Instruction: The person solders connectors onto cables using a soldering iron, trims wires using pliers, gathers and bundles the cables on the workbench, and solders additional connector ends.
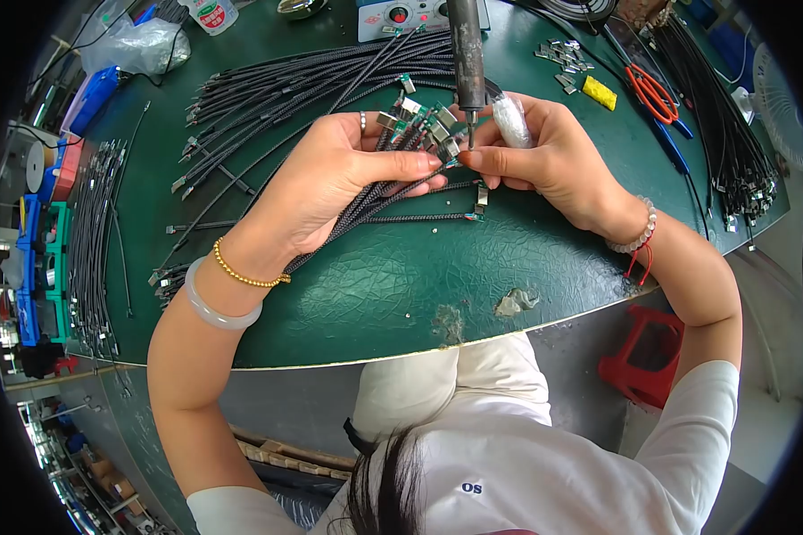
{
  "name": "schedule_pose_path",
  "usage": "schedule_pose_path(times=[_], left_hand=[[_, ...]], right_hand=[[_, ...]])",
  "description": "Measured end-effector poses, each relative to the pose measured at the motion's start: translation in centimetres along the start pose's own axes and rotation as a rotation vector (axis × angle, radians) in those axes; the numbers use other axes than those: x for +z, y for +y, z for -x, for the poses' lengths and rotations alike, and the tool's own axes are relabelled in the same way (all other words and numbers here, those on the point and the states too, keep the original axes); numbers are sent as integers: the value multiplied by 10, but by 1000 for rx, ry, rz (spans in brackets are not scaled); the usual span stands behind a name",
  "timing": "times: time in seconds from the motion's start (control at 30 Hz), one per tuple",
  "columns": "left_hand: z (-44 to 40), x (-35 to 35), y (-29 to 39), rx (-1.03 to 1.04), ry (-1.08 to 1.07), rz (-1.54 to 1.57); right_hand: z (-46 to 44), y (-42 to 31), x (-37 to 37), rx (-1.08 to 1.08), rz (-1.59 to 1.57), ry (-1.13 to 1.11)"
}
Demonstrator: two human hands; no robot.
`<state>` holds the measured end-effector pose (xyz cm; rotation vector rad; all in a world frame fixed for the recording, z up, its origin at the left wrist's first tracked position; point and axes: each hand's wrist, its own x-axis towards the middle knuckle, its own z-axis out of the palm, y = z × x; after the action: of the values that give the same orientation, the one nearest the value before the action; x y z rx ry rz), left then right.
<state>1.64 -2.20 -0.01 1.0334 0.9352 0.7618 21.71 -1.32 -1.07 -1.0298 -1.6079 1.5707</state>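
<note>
My left hand [348, 169] is closed around a bundle of black braided cables [352, 214]. Their metal USB connectors [439, 132] with green circuit boards fan out past the fingertips. Just right of them, my right hand [544, 152] is closed, its thumb tip beside the connectors. A whitish wrapped piece [512, 123] sits in its grip; what this piece is I cannot make out. Between the hands, a soldering iron [468, 62] points straight down, its tip close to my right thumb. One loose cable end with a connector [481, 198] lies below the hands.
More braided cables [268, 85] lie behind my left hand, with further bundles at the left [98, 232] and right [723, 116]. Red-handled pliers [651, 94], a yellow packet [600, 93] and loose metal shells [564, 58] are at the back right. A control box [375, 18] stands behind.
</note>
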Motion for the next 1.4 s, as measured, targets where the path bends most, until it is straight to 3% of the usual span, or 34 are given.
schedule_pose_path(times=[0.5,1.4], left_hand=[[-1,-6,-1,40,-7,-150],[-1,-8,-1,42,-47,-96]], right_hand=[[2,0,-1,-43,-13,17],[2,-2,-2,9,20,1]])
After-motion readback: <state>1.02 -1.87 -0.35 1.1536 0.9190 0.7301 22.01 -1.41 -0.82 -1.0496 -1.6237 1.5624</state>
